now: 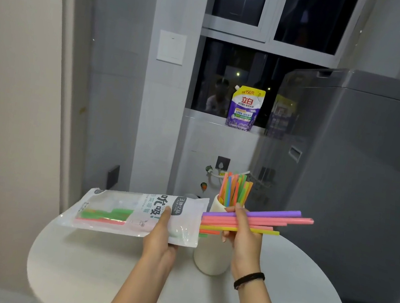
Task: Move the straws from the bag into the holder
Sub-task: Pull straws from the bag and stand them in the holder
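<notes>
My left hand (160, 239) grips a white plastic straw bag (132, 212), held level above the table with its mouth facing right. Green and pink straws still show through its clear part. My right hand (241, 235) is closed around a bundle of purple, pink, yellow and orange straws (273, 223) that lies sideways, with its left ends at the bag's mouth. Behind both hands stands a white holder (211, 259) on the table, several coloured straws (236, 189) standing upright in it.
A round white table (97, 273) lies below my hands. A grey washing machine (360, 180) stands close at the right. A purple detergent pouch (244, 108) sits on the window sill behind. A wall and door frame are at the left.
</notes>
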`<state>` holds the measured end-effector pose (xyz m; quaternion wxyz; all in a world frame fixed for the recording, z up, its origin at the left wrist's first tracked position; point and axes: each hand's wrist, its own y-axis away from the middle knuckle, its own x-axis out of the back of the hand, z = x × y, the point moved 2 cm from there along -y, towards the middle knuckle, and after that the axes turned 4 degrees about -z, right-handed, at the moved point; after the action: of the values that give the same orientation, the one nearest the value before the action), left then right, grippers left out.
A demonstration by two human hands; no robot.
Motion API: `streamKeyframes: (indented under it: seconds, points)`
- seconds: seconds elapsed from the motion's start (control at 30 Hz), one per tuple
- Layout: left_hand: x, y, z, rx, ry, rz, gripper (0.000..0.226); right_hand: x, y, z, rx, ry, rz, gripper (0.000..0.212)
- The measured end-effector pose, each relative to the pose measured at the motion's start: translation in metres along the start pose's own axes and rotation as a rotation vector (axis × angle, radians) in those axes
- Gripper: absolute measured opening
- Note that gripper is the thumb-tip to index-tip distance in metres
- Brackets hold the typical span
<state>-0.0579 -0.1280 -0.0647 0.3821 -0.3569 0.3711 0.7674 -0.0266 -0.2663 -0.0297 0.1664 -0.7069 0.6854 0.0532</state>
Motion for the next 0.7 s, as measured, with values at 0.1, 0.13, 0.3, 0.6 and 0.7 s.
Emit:
streamKeyframes:
  seconds: [0.1, 0.13, 0.3, 0.6, 0.7]
  points:
    - [-0.003, 0.001, -0.007, -0.001, -0.035, -0.017, 0.043, -0.01, 0.005, 0.004, -0.048, -0.011, -0.099, 0.003]
    - [-0.005, 0.003, -0.008, 0.008, -0.038, -0.024, 0.043, -0.012, 0.006, 0.006, -0.06, 0.002, -0.112, 0.004]
    - [-0.003, 0.006, -0.005, 0.021, 0.013, 0.003, 0.045, 0.0, -0.006, -0.018, 0.029, 0.109, -0.063, 0.028]
    - [-0.001, -0.003, 0.01, 0.018, 0.078, 0.034, 0.046, 0.034, -0.063, -0.104, 0.232, 0.309, -0.086, 0.036]
    - [-0.003, -0.004, 0.005, 0.021, 0.071, 0.03, 0.045, 0.035, -0.072, -0.115, 0.271, 0.418, -0.104, 0.039]
